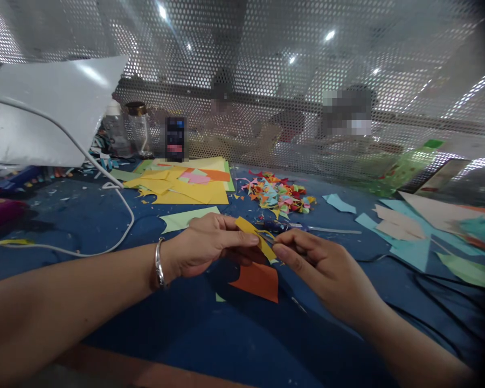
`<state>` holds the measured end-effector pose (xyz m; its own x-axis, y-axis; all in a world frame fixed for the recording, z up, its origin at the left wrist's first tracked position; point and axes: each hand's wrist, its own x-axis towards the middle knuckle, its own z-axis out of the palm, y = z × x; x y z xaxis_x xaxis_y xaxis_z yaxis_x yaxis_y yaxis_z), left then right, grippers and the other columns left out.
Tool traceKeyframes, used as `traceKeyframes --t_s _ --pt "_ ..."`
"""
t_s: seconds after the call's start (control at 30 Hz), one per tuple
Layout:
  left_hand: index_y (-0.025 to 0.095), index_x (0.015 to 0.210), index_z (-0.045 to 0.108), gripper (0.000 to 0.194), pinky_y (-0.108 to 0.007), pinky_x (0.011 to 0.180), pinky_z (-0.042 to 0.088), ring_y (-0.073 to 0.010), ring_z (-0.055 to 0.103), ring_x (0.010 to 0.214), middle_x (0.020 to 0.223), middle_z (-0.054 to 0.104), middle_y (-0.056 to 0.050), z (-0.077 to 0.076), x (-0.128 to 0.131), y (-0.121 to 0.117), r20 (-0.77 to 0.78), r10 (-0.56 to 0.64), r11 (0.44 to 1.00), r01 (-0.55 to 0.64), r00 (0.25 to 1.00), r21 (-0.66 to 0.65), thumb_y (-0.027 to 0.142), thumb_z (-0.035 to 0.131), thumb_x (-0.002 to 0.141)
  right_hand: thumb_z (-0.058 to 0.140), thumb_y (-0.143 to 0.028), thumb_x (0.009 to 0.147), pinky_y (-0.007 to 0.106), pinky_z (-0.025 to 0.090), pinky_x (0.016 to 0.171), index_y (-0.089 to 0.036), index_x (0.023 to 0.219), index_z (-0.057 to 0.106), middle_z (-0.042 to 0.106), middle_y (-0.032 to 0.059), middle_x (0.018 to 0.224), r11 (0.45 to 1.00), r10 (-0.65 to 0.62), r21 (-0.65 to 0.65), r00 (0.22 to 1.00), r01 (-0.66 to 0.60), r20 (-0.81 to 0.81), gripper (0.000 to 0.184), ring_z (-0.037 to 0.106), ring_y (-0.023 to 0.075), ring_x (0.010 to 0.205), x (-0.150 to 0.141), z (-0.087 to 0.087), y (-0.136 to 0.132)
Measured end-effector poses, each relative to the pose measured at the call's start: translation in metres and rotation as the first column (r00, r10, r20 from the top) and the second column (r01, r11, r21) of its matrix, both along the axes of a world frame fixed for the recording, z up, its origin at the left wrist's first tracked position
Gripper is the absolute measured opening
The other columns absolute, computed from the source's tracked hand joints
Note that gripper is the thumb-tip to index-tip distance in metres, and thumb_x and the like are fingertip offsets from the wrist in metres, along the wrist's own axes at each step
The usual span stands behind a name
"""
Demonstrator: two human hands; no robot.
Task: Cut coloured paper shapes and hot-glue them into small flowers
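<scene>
My left hand (214,242) pinches a small folded piece of yellow paper (268,251) between thumb and fingers. My right hand (313,258) is closed at the paper's right edge. Its fingertips grip something thin, mostly hidden, which meets a narrow curling yellow strip; I cannot make out what it is. Below the hands lies an orange paper sheet (261,283) with a curved cut-out. Just behind the fingers rests a dark blue-handled tool (272,226) with a long pale strip at its right. Light green paper (181,220) lies beside my left hand.
Colourful paper scraps (281,194) are heaped behind the hands. Yellow sheets (186,191) lie back left, near a phone (175,139) and clear bottles. A white cable (131,215) loops at left; black cables (432,285) and blue paper (416,250) lie right. A perforated screen stands behind.
</scene>
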<state>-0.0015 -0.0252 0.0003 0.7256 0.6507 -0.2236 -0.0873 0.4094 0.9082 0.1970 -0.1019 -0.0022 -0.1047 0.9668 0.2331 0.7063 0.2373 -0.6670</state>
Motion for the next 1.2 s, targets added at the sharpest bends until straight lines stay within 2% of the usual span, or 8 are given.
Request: traceKeyframes --t_s 0.83,1.2 --pt "0.013 0.078 0.076 0.017 -0.022 0.069 0.054 -0.0132 0.071 0.070 0.075 0.077 -0.007 0.0006 -0.0008 -0.0011 0.024 -0.042 0.999 0.042 0.999 0.009 0.025 0.083 0.070 0.049 -0.050 0.096 0.024 0.041 0.052 -0.022 0.084 0.066 0.057 -0.0023 0.061 1.000 0.013 0.028 1.000 -0.014 0.024 0.034 0.050 0.0136 0.056 -0.0004 -0.0010 -0.0005" --pt "0.012 0.077 0.076 0.028 -0.023 0.070 0.054 -0.0137 0.071 0.071 0.077 0.077 -0.008 -0.0010 -0.0002 -0.0010 0.013 -0.074 0.997 0.074 0.997 0.014 0.034 0.088 0.064 0.050 -0.048 0.096 0.023 0.039 0.049 -0.022 0.082 0.066 0.057 -0.0033 0.059 0.999 0.007 0.049 0.999 -0.009 0.039 0.033 0.049 0.0125 0.052 -0.0027 -0.0003 -0.0008"
